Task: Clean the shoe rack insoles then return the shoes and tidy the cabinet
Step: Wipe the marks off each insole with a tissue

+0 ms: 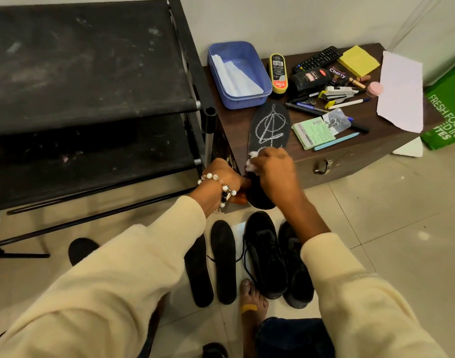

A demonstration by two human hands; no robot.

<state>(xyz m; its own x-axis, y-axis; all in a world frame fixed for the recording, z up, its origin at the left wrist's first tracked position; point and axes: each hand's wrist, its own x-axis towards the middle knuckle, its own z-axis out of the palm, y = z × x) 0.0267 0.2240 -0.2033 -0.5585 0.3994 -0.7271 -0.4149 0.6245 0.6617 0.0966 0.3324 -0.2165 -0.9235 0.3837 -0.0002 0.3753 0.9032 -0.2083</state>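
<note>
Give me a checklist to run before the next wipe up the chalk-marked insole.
1. Insole steadied: ok. The left hand grips the near end of the chalk-marked insole at its left edge.
2. Wiping material in grip: ok. The right hand pinches a white wad against the insole.
3. Chalk left to remove: not ok. White scribbles cover the far half.
4. Path ahead clear: ok. The blue tray and green box lie beside the insole, not on it.
5. Insole supported: ok. Its far half rests on the brown cabinet.
6. Wad damp enough: cannot tell.
</note>
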